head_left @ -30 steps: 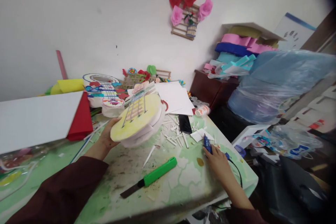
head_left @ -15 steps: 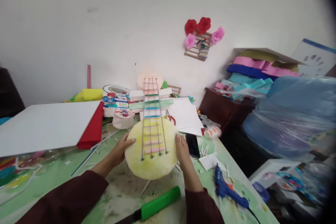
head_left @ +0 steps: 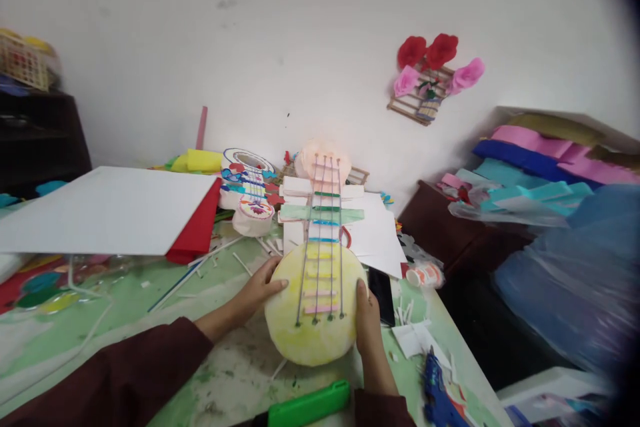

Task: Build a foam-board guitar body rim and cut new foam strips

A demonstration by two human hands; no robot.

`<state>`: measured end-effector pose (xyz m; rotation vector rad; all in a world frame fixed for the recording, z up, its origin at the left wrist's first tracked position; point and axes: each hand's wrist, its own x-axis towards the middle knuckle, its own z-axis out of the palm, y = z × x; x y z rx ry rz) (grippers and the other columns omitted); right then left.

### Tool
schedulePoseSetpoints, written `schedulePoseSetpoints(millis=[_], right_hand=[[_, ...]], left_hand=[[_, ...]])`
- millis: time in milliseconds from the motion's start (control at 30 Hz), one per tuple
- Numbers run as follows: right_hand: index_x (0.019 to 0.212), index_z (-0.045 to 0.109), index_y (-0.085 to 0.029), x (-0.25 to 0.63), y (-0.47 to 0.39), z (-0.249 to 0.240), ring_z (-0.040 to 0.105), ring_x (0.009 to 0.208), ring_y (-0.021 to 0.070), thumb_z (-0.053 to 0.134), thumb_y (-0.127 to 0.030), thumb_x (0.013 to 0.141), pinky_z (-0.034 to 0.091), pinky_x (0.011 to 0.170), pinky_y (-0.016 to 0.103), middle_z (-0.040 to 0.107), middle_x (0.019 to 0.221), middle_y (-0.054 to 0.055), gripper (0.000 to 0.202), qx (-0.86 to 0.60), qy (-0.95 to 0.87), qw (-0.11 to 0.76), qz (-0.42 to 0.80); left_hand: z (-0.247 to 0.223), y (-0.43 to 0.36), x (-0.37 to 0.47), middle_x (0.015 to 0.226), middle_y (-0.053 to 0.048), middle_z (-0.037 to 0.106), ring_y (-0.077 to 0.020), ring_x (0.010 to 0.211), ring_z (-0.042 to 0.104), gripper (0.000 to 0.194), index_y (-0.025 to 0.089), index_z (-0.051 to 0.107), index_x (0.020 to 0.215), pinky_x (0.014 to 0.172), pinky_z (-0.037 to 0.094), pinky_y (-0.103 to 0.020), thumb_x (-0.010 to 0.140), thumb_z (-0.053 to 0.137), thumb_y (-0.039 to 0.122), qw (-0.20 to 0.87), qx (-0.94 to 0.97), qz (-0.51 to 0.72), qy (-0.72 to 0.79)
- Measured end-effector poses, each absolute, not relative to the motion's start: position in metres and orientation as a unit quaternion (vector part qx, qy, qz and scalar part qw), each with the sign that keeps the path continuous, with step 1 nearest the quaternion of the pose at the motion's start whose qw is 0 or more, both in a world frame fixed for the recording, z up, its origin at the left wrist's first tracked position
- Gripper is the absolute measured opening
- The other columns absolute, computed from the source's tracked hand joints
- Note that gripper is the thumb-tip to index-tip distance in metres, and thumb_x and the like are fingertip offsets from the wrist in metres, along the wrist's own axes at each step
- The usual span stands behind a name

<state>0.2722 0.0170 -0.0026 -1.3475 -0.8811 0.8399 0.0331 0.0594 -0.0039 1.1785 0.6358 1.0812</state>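
Note:
Between my two hands is a handmade toy guitar (head_left: 285, 340) with a round yellow body, a pink head at the far end, purple strings and small coloured strips across its neck. My left hand (head_left: 263, 288) grips the body's left edge, thumb on top. On the right edge, my right hand (head_left: 367, 310) holds it the same way. The fingers beneath are hidden. Close to my right sleeve lies a green-handled tool (head_left: 310, 405), its dark end cut off by the frame. A blue glue gun (head_left: 437, 390) rests further right.
A second decorated guitar (head_left: 254, 207) stands behind on the left, near a large white board (head_left: 110, 210). White sheets (head_left: 377, 227), a dark phone (head_left: 381, 295) and a paper cup (head_left: 424, 275) lie to the right. Paper flowers (head_left: 440, 50) hang on the wall.
The view has turned left, so most things appear further right and a shelf shows at the far left. Both hands keep their hold on the toy guitar.

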Motion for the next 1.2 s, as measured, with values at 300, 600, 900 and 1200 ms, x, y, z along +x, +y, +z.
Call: schedulePoseSetpoints(millis=[300, 600, 900, 1200], right_hand=[[0.095, 0.071, -0.013, 0.276, 0.017, 0.0, 0.066, 0.095, 0.0304, 0.062, -0.07, 0.063, 0.054, 0.079, 0.037, 0.072, 0.098, 0.011, 0.066, -0.601, -0.358, 0.571, 0.43], [0.099, 0.069, -0.013, 0.274, 0.017, -0.003, 0.066, 0.096, 0.03, 0.065, -0.064, 0.065, 0.052, 0.084, 0.041, 0.072, 0.1, 0.011, 0.062, -0.569, -0.333, 0.563, 0.498], [0.102, 0.068, -0.014, 0.278, 0.02, -0.012, 0.065, 0.1, 0.0282, 0.062, -0.064, 0.069, 0.052, 0.086, 0.038, 0.07, 0.105, 0.01, 0.06, -0.578, -0.354, 0.554, 0.483], [0.104, 0.068, -0.013, 0.279, 0.018, -0.007, 0.066, 0.093, 0.0302, 0.059, -0.071, 0.065, 0.054, 0.075, 0.038, 0.072, 0.098, 0.012, 0.07, -0.604, -0.39, 0.543, 0.434]], left_hand=[[-0.006, 0.043, 0.043, 0.121, -0.013, 0.056, -0.0317, 0.113, 0.051, 0.059, 0.017, 0.046, 0.117, 0.087, 0.046, -0.039, 0.071, 0.066, 0.048, 0.638, 0.518, 0.499, 0.273], [-0.02, 0.048, 0.048, 0.115, -0.014, 0.058, -0.0311, 0.108, 0.054, 0.056, 0.014, 0.047, 0.114, 0.089, 0.043, -0.042, 0.069, 0.067, 0.04, 0.627, 0.523, 0.507, 0.278], [-0.016, 0.045, 0.05, 0.108, -0.011, 0.061, -0.0294, 0.104, 0.055, 0.047, 0.014, 0.049, 0.108, 0.088, 0.044, -0.039, 0.067, 0.066, 0.031, 0.582, 0.539, 0.523, 0.311], [-0.022, 0.045, 0.051, 0.106, -0.01, 0.062, -0.0289, 0.101, 0.056, 0.05, 0.016, 0.051, 0.109, 0.086, 0.043, -0.038, 0.065, 0.067, 0.035, 0.566, 0.55, 0.537, 0.298]])
